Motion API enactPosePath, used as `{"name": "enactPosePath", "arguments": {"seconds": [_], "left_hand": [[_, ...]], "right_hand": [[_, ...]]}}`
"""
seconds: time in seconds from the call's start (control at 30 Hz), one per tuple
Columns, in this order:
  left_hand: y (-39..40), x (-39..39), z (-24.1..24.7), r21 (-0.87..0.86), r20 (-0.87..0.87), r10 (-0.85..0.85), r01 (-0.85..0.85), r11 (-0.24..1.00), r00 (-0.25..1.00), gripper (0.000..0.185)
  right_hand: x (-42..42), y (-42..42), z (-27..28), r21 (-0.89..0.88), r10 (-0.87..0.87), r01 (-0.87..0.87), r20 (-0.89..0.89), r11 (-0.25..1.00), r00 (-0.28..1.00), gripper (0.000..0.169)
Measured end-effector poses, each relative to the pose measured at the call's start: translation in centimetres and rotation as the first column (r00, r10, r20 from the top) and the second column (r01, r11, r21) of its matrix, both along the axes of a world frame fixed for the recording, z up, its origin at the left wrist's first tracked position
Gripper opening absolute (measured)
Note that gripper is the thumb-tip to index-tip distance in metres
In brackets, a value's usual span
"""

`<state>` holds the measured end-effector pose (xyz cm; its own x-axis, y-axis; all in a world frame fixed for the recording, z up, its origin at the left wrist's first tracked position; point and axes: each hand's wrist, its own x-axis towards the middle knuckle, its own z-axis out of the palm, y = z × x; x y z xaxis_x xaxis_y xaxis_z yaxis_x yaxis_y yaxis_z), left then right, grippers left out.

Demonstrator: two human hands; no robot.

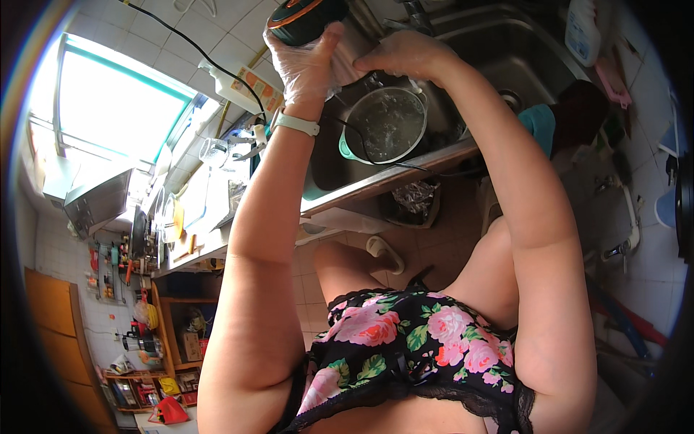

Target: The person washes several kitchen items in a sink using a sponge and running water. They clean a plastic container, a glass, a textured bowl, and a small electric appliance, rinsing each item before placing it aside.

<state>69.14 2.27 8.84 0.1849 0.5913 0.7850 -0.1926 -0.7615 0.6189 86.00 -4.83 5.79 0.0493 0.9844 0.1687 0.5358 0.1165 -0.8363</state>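
High in the view, my left hand (306, 68) wears a clear plastic glove and grips a dark green, copper-banded piece (309, 21). Beside that piece is a shiny metal cylinder (352, 51); I cannot tell whether the two are joined. My right hand (406, 57), also in a clear glove, reaches across to the cylinder with its fingers at the near side; how firmly it holds is unclear. Below both hands a round basin (386, 125) with a mint-green handle holds cloudy water, inside the stainless-steel sink (347, 190).
A second sink bowl (499, 59) lies to the right, with a faucet (417, 16) behind. A black cord (200, 51) crosses the left side. Scissors (252, 146) and a glass jar (214, 152) are on the left counter. A white bottle (583, 32) stands far right.
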Motion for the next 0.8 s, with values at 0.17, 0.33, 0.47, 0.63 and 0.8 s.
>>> {"name": "enactPosePath", "arguments": {"seconds": [0.17, 0.33, 0.47, 0.63, 0.8], "left_hand": [[-0.9, 0.2, 0.0, -0.011, 0.008, 0.074, -0.073, 0.997, 0.997, 0.071], [-0.7, -0.4, 0.1, -0.073, -0.092, 0.109, -0.115, 0.991, 0.990, 0.072], [-0.5, -0.8, 0.3, -0.120, -0.124, 0.016, -0.031, 0.992, 0.992, 0.072], [-1.2, -1.8, 1.9, -0.091, -0.335, 0.142, -0.182, 0.979, 0.932, 0.075], [-0.2, -2.7, 1.7, -0.010, -0.354, 0.089, -0.099, 0.995, 0.931, 0.095]], "right_hand": [[0.1, -0.4, 0.1, -0.041, 0.057, -0.066, -0.191, 0.997, 0.980, 0.042], [-0.1, -1.4, 0.5, -0.044, 0.024, -0.046, -0.413, 0.998, 0.911, 0.034], [-0.3, -1.5, 0.2, -0.045, -0.002, -0.022, -0.471, 0.999, 0.882, 0.039], [0.1, -1.1, -0.1, -0.023, 0.077, -0.104, -0.517, 0.994, 0.853, 0.045], [-0.1, -0.3, -1.3, 0.003, 0.113, -0.146, -0.652, 0.989, 0.750, 0.041]]}}
